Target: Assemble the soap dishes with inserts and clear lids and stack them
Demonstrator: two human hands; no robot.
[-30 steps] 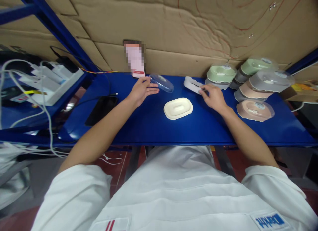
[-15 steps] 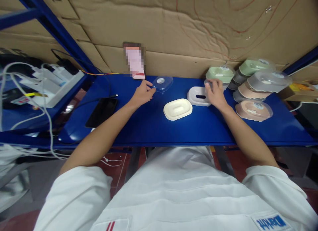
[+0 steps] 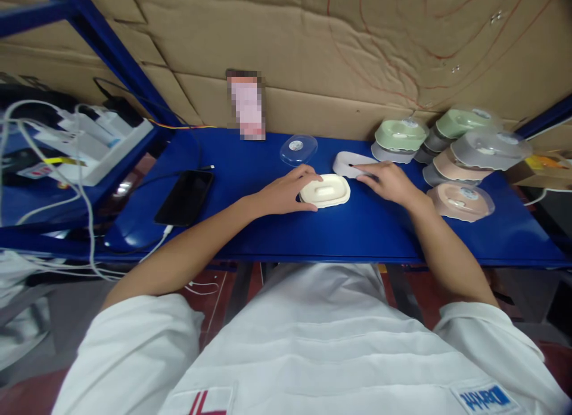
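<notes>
Left hand [image 3: 286,192] cups the 9 o'clock end of the cream oval tray [image 3: 325,190], fingers curled loosely against its rim, thumb below; tray flat mid-bench on the blue shelf [image 3: 268,236]. Right hand [image 3: 388,181] sits at the tray's 2 o'clock, fingers half-curled onto the white soap-box base [image 3: 349,163], which is tipped on edge. Clear lid [image 3: 298,150] lies free at 11 o'clock; black phone [image 3: 185,196] at 9 o'clock, stacked soap boxes [image 3: 451,147] at 3 o'clock.
</notes>
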